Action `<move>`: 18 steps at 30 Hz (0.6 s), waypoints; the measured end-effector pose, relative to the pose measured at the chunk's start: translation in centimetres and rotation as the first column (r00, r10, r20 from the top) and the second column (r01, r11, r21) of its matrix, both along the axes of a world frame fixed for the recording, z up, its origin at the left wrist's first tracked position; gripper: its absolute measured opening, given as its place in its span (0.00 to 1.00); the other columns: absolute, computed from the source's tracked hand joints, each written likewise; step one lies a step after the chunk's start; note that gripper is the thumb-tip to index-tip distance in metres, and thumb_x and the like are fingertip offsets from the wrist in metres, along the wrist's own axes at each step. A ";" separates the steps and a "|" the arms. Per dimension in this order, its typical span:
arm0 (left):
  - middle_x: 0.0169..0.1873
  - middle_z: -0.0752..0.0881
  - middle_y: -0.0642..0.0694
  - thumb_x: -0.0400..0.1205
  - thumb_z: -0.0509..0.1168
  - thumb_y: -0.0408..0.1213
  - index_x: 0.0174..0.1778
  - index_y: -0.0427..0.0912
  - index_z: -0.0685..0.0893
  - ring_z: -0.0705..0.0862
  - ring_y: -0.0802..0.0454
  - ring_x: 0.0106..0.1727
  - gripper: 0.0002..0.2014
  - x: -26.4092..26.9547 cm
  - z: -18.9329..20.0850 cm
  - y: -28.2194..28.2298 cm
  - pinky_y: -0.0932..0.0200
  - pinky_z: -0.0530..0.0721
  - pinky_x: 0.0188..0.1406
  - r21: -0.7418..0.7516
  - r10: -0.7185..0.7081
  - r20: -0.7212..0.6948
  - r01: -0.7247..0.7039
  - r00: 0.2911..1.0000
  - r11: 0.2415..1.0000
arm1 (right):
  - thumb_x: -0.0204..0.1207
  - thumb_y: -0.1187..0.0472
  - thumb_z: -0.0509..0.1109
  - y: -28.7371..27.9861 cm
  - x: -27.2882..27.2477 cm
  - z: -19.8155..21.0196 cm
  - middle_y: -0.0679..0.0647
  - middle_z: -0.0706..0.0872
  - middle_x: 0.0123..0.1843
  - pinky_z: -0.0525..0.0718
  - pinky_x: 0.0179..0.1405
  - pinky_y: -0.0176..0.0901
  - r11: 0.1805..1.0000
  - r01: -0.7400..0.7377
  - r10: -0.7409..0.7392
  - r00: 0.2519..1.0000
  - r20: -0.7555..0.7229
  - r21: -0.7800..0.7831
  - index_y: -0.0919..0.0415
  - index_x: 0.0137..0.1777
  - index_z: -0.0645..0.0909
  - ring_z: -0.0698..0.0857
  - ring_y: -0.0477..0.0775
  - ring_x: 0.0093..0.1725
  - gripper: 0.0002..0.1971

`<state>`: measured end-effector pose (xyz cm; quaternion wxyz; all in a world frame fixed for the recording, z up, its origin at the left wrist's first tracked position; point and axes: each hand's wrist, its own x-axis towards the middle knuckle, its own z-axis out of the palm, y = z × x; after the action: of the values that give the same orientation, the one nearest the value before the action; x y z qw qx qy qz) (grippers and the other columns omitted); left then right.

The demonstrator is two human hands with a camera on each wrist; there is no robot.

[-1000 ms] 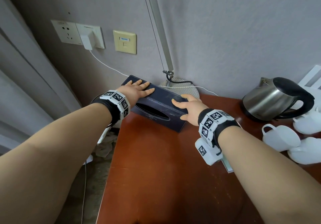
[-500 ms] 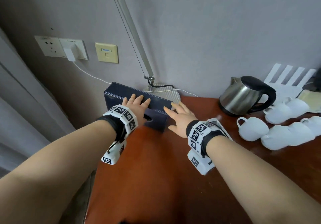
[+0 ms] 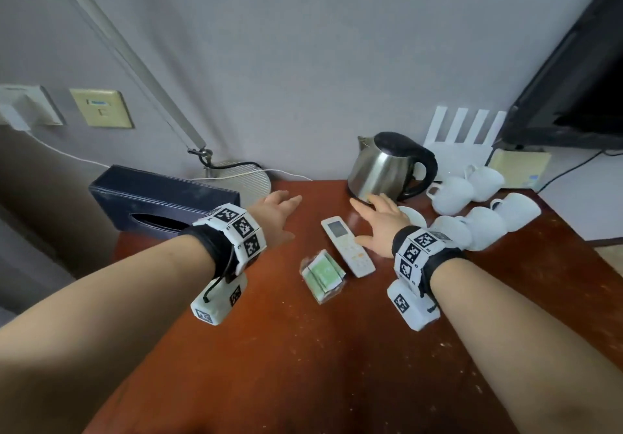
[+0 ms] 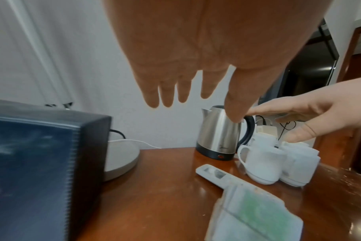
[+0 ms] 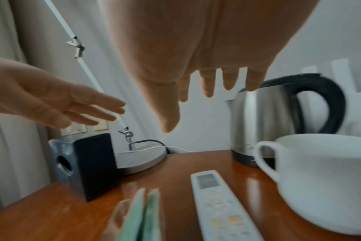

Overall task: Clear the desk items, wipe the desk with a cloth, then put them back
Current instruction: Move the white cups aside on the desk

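Note:
A dark blue tissue box [image 3: 161, 202] [image 4: 43, 166] [image 5: 87, 164] stands on its side at the back left corner of the red-brown desk [image 3: 286, 359]. My left hand [image 3: 274, 213] hovers open just right of it, holding nothing. My right hand [image 3: 379, 218] hovers open in front of the steel kettle [image 3: 387, 167] [image 4: 218, 132] [image 5: 266, 114], fingers straight. Between the hands lie a white remote [image 3: 347, 246] [image 5: 218, 203] and a clear holder of green-white packets [image 3: 323, 275] [image 4: 251, 215].
Several white cups [image 3: 472, 207] [image 4: 264, 161] lie right of the kettle; one cup [image 5: 324, 176] is close under my right wrist. A lamp base [image 3: 242, 177] and its slanting arm stand behind the box. A router [image 3: 462, 133] and a TV [image 3: 573, 83] are at the back right.
Both hands have left the tissue box, which now stands on its side at the back left, and moved right toward the kettle. The view has swung right, showing the remote and packets.

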<state>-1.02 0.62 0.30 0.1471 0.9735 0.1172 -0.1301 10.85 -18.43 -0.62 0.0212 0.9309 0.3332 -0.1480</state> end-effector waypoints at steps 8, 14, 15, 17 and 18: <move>0.82 0.53 0.51 0.83 0.62 0.41 0.83 0.52 0.52 0.76 0.48 0.71 0.34 8.9 -2.0 -9.6 0.57 0.74 0.68 -0.062 0.011 -0.071 -0.015 0.997 0.998 | 0.72 0.49 0.71 -11.6 10.3 -2.1 0.52 0.44 0.85 0.51 0.81 0.57 0.978 0.073 -0.079 0.997 -0.021 -0.197 0.43 0.83 0.41 0.41 0.57 0.84 0.48; 0.83 0.49 0.50 0.82 0.63 0.41 0.83 0.51 0.49 0.79 0.44 0.67 0.37 15.1 -4.1 -15.0 0.53 0.80 0.65 -0.043 0.039 -0.145 -0.045 0.989 0.998 | 0.73 0.53 0.72 -14.3 15.5 -4.1 0.50 0.43 0.86 0.43 0.82 0.54 0.944 -0.108 0.091 0.993 -0.069 -0.312 0.45 0.83 0.37 0.41 0.55 0.85 0.50; 0.83 0.49 0.50 0.81 0.64 0.42 0.83 0.52 0.49 0.79 0.43 0.67 0.38 16.0 -4.6 -15.7 0.52 0.80 0.64 -0.030 0.048 -0.155 -0.053 0.987 0.998 | 0.72 0.52 0.72 -14.5 16.0 -4.5 0.50 0.43 0.86 0.43 0.82 0.53 0.943 -0.134 0.114 0.990 -0.082 -0.304 0.46 0.83 0.37 0.43 0.55 0.85 0.50; 0.83 0.47 0.50 0.79 0.66 0.45 0.83 0.54 0.47 0.80 0.41 0.65 0.42 17.8 -5.4 -16.8 0.50 0.83 0.60 0.002 0.063 -0.177 -0.063 0.982 0.998 | 0.72 0.51 0.73 -14.9 16.7 -5.1 0.50 0.45 0.85 0.42 0.82 0.52 0.949 -0.172 0.150 0.983 -0.104 -0.263 0.45 0.83 0.37 0.47 0.56 0.84 0.51; 0.83 0.46 0.50 0.78 0.67 0.45 0.83 0.54 0.45 0.81 0.41 0.64 0.43 18.4 -5.7 -17.2 0.51 0.83 0.58 0.012 0.070 -0.191 -0.069 0.979 0.998 | 0.71 0.50 0.72 -15.2 17.0 -5.3 0.50 0.46 0.85 0.42 0.82 0.52 0.952 -0.191 0.170 0.980 -0.107 -0.239 0.45 0.82 0.37 0.48 0.56 0.84 0.51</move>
<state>17.43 -16.61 -5.39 0.1371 0.9521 0.1650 -0.2178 27.81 -33.65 -5.94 0.1367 0.8793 0.3965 -0.2257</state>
